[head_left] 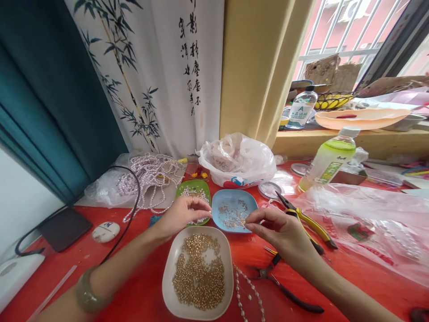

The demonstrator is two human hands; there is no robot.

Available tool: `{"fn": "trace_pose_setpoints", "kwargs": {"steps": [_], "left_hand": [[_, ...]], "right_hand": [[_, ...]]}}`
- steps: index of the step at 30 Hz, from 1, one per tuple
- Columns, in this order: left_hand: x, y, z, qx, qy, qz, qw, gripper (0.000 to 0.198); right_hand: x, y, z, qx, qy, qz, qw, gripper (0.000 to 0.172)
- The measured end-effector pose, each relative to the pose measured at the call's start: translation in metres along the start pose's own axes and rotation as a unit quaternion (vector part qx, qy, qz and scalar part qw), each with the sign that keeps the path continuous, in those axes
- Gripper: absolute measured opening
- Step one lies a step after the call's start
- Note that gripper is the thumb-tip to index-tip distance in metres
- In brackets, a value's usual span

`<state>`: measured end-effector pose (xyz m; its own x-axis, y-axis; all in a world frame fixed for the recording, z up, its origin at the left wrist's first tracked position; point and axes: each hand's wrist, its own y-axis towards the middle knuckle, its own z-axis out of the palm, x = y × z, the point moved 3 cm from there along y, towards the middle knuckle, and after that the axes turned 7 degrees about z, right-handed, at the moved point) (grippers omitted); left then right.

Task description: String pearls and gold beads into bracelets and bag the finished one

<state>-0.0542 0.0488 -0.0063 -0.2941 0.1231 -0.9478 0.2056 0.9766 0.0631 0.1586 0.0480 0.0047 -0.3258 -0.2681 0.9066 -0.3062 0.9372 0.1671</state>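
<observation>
My left hand [187, 211] is over the right side of a green tray [179, 194] of small white pearl beads [197, 192]. Its thumb and fingers pinch together, with a tiny pale speck at the tips. At the right rim of a blue tray [219, 197], my right hand [276, 227] pinches thumb to forefinger; whatever is between them is too small to make out. Fine metal findings [234, 219] lie scattered in the blue tray. Nearer me, a cream tray [169, 277] holds many gold beads [197, 286].
Yellow-handled pliers [313, 223] and dark-handled pliers [284, 290] lie on the red table by my right arm. A beaded chain [250, 286] lies beside the cream tray. Pearl strands [147, 174], a plastic bag [237, 161] and a drink bottle [330, 158] stand behind.
</observation>
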Motion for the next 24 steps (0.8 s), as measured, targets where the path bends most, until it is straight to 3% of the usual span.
{"fn": "trace_pose_setpoints", "kwargs": {"steps": [3, 8, 13, 24], "left_hand": [[-0.014, -0.007, 0.028, 0.005, -0.190, -0.061, 0.980, 0.017], [-0.026, -0.015, 0.059, 0.035, -0.336, -0.060, 0.939, 0.012], [-0.027, -0.017, 0.066, 0.028, -0.372, -0.062, 0.926, 0.012], [-0.023, -0.022, 0.065, 0.034, -0.424, -0.083, 0.901, 0.010]], "right_hand": [[0.025, -0.014, 0.000, -0.032, -0.060, -0.109, 0.992, 0.008], [0.045, -0.032, -0.001, -0.077, -0.096, -0.227, 0.966, 0.013], [0.048, -0.036, -0.001, -0.094, -0.114, -0.258, 0.955, 0.015], [0.046, -0.036, -0.001, -0.104, -0.126, -0.257, 0.952, 0.015]]}}
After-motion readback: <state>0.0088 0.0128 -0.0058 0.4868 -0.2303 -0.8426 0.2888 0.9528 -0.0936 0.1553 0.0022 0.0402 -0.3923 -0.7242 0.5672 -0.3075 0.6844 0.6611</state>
